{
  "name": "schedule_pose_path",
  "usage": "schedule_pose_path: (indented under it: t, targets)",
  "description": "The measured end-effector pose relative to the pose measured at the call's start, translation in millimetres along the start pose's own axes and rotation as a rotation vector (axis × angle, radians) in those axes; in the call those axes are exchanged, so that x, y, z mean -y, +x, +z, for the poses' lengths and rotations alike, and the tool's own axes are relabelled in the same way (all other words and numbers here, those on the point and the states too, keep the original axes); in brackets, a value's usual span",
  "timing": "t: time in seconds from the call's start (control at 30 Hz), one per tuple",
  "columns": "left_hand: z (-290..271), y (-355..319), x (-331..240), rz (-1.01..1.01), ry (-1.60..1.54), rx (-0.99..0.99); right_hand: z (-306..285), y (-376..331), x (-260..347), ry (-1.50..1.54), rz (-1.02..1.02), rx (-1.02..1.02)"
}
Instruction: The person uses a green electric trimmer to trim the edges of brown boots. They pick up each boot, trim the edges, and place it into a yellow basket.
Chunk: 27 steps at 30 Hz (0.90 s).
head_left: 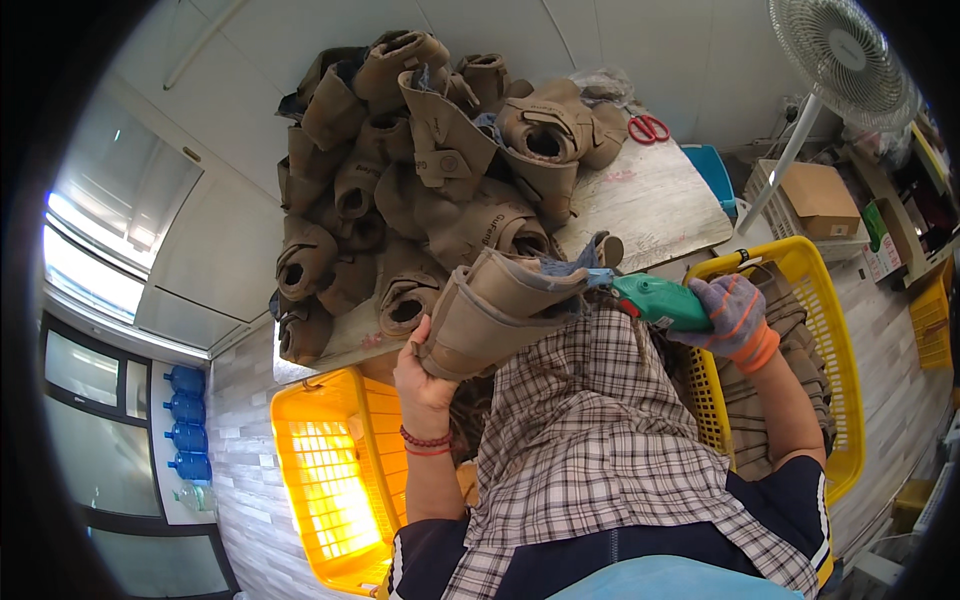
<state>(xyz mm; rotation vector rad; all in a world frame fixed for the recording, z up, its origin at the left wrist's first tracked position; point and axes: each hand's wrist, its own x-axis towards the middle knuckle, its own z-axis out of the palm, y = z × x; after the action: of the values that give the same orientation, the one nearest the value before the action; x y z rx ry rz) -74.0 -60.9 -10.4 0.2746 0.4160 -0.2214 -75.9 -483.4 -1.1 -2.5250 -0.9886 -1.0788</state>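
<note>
My left hand [424, 362] is bare and grips a tan boot upper [497, 315] from its left side, holding it tilted above my lap. Blue fuzzy lining shows at the upper's right end. In a grey glove with orange stripes, my right hand [735, 318] is wrapped round a green handheld power tool [660, 302]. The tool's front end meets the blue lining; its tip is hidden there, so its exact kind does not show. Beyond my hands, a big heap of similar boot uppers [440, 150] covers much of the worktable [650, 205].
Red-handled scissors [648, 130] lie near the table's back edge. A yellow basket [846, 400] holding stacked brown pieces stands at my right. Another yellow basket [290, 400] is at my left. A standing fan [845, 55], cardboard box [818, 200] and blue water bottles [187, 410] are farther off.
</note>
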Motion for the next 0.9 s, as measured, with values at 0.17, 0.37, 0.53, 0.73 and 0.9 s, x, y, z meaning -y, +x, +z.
schedule_pose_path:
  t: [0.17, 0.37, 0.53, 0.73, 0.9]
  targets:
    - [6.5, -1.0, 11.5, 0.025, 0.041, -0.012, 0.3, 2.8, 4.8, 0.041, -0.001, 0.011]
    - [12.2, -1.8, 22.3, 0.002, 0.029, 0.053, 0.1, 7.2, 10.5, 0.108, 0.003, -0.056]
    - [23.8, -14.0, 40.8, 0.132, 0.102, 0.156, 0.8, 8.5, 16.2, 0.166, 0.044, -0.024]
    - [7.7, -21.0, 60.0, 0.213, 0.188, 0.247, -4.5, 17.0, 34.3, 0.362, 0.234, 0.126]
    - [-15.2, -35.3, 80.7, 0.231, 0.185, 0.218, -21.9, 18.7, 46.9, 0.597, 0.464, 0.332]
